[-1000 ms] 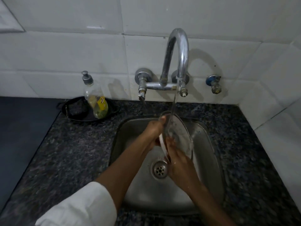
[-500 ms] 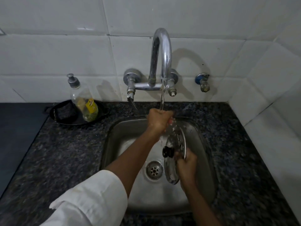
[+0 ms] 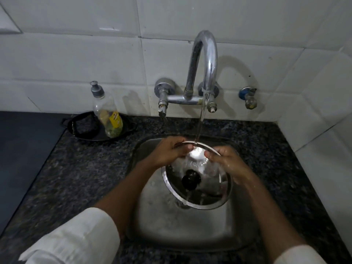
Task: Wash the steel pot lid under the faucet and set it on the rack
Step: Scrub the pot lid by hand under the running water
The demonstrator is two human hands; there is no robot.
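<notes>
The steel pot lid [image 3: 207, 191] with its black knob [image 3: 191, 179] faces me, tilted over the steel sink [image 3: 152, 216]. Water runs from the curved chrome faucet [image 3: 206, 60] onto the lid's top rim. My left hand [image 3: 169, 149] grips the rim at the upper left. My right hand [image 3: 227, 159] holds the rim at the upper right. Both hands are wet. No rack is in view.
A soap bottle [image 3: 106, 113] stands in a black dish [image 3: 85, 128] on the dark granite counter [image 3: 76, 178] left of the sink. A small tap [image 3: 248, 99] sticks out of the white tiled wall at the right. White tiles close off the right side.
The lid has turned from edge-on to face me, knob side up. My left hand moved from under the stream onto the rim; my right hand shifted up to the rim's right.
</notes>
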